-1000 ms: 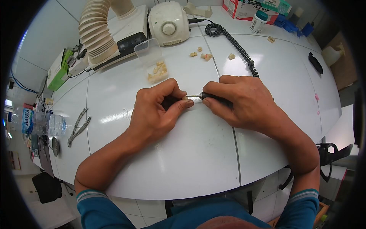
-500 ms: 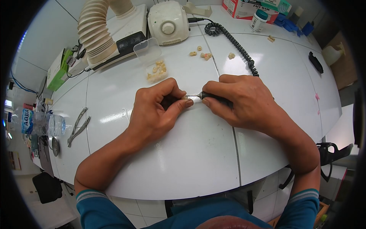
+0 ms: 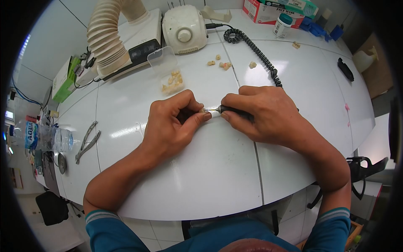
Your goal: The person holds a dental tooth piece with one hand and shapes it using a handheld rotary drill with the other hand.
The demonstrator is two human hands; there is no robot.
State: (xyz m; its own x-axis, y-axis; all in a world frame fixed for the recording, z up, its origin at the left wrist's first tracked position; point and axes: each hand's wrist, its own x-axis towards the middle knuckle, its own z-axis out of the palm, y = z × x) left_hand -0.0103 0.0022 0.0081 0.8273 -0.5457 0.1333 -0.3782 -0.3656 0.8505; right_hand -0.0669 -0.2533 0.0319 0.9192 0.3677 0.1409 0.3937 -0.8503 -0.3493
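plainly, left hand pinches small piece, right hand grips handpiece; bottle reads "aqua", box "face mask"

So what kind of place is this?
Probably a dental lab: there are tooth-like pieces in a clear box, and the right hand holds a drill-like tool beside more pieces on the worktop.

2 blue sleeves have grey-striped cuffs; the table is white.
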